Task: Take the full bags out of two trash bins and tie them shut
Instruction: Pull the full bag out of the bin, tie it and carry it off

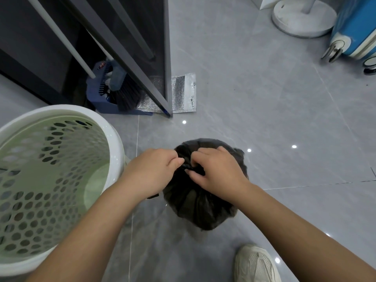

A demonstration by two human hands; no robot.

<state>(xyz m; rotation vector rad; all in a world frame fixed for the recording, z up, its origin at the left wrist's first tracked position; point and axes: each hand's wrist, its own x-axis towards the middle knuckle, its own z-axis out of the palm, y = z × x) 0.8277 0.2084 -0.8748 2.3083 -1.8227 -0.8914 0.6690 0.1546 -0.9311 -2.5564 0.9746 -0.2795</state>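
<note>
A full black trash bag [200,208] stands on the grey tiled floor in the middle of the head view. My left hand [154,169] and my right hand [215,169] are both on its top, fingers pinching the gathered black plastic at the bag's neck between them. To the left stands a white round trash bin [117,143] with a perforated pale green inside and no bag in it. The knot itself is hidden under my fingers.
A dark door frame [162,58] stands behind the bin, with a blue dustpan and brush [120,92] and a silver foil pouch [183,92] at its foot. A white fan base [303,19] and a blue suitcase [356,27] are at far right. My shoe [254,263] is at the bottom.
</note>
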